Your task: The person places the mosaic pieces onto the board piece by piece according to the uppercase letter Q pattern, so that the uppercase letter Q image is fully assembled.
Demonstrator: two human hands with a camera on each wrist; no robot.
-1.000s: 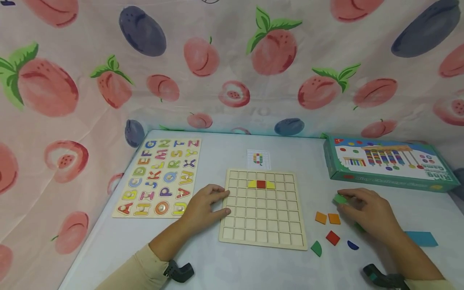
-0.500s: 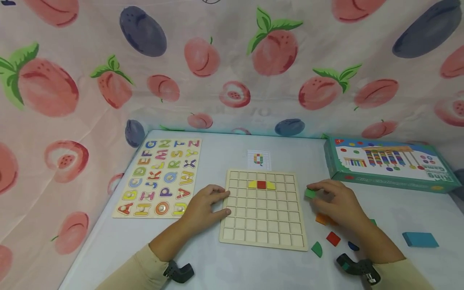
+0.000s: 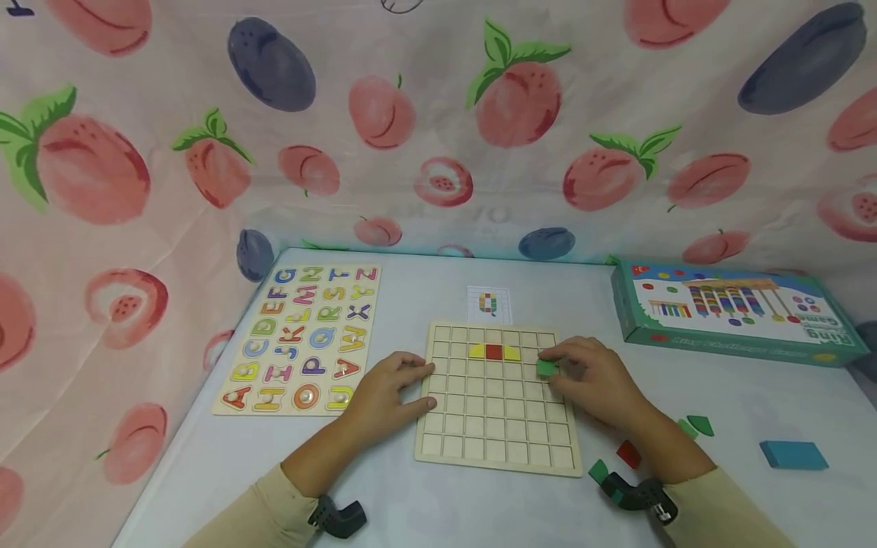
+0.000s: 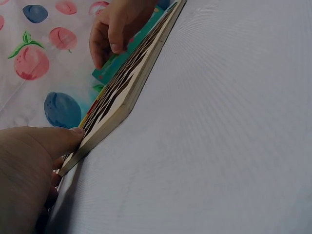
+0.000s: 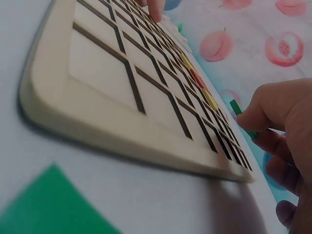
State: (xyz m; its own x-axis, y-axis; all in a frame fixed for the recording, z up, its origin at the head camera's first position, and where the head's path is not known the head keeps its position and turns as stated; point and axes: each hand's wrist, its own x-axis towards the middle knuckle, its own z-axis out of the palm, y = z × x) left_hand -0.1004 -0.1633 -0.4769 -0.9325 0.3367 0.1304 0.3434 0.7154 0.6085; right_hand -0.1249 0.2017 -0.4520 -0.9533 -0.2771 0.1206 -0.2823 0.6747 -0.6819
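A wooden grid board (image 3: 493, 449) lies flat on the table. In its second row from the top sit a red square (image 3: 493, 352) and a yellow quarter-round piece (image 3: 511, 353) at its right, with a matching yellow one at its left. My left hand (image 3: 387, 392) touches the board's left edge with thumb and fingertips set apart. Between thumb and fingers, my right hand (image 3: 603, 380) pinches a green square tile (image 3: 546, 368) over the right part of the grid. In the right wrist view the green tile (image 5: 236, 107) is tilted, apart from the board.
Loose pieces lie right of the board: a red square (image 3: 628, 454), green pieces (image 3: 700, 425) and a blue block (image 3: 795, 455). The right forearm hides others. A pattern card (image 3: 503, 308) lies behind the board. An alphabet board (image 3: 294, 342) stands left; a green game box (image 3: 740, 312) back right.
My right hand has carried the green tile leftward from the loose pieces to above the board's right side. My left hand has stayed at the board's left edge.
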